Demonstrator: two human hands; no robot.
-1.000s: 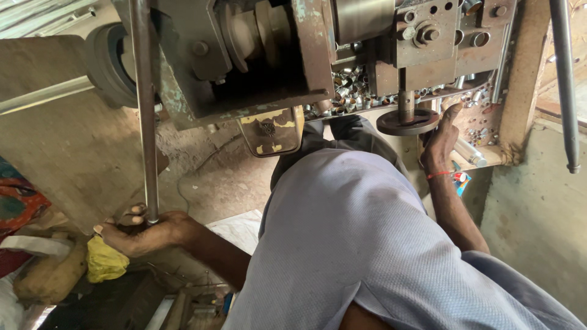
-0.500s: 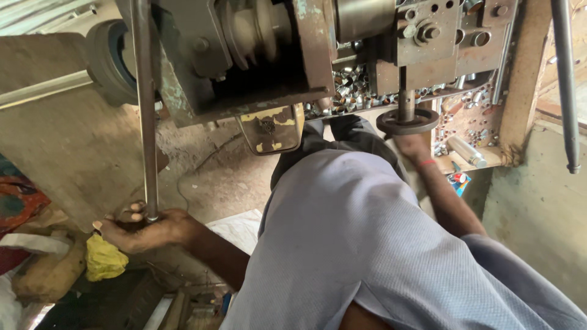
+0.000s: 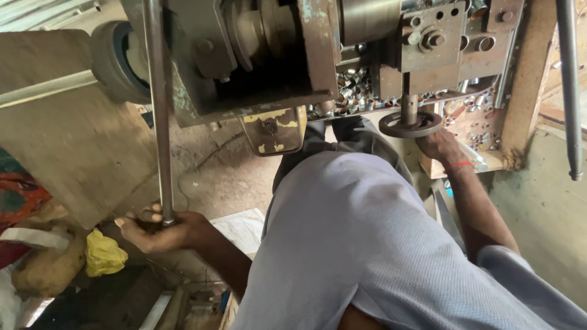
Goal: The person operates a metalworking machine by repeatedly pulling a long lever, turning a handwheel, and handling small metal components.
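My left hand (image 3: 160,231) is closed around the lower end of a long steel lever rod (image 3: 160,116) that runs down from a rusty metal press machine (image 3: 269,55). My right hand (image 3: 441,146) reaches up and grips the rim of a small round handwheel (image 3: 411,124) on a vertical shaft under the machine's bolted plate (image 3: 431,36). A heap of small shiny metal pieces (image 3: 351,91) lies in the machine behind the wheel. My grey-shirted body (image 3: 367,244) fills the lower middle.
A second steel rod (image 3: 568,91) hangs at the right edge. A yellowish metal plate (image 3: 274,131) hangs under the machine. A yellow cloth (image 3: 104,253) and sacks (image 3: 43,263) lie at lower left on the dirt floor. A wooden board (image 3: 67,146) leans at left.
My right hand moved from an open reach beside the handwheel to a grip under its rim. My left hand stayed on the lever rod.
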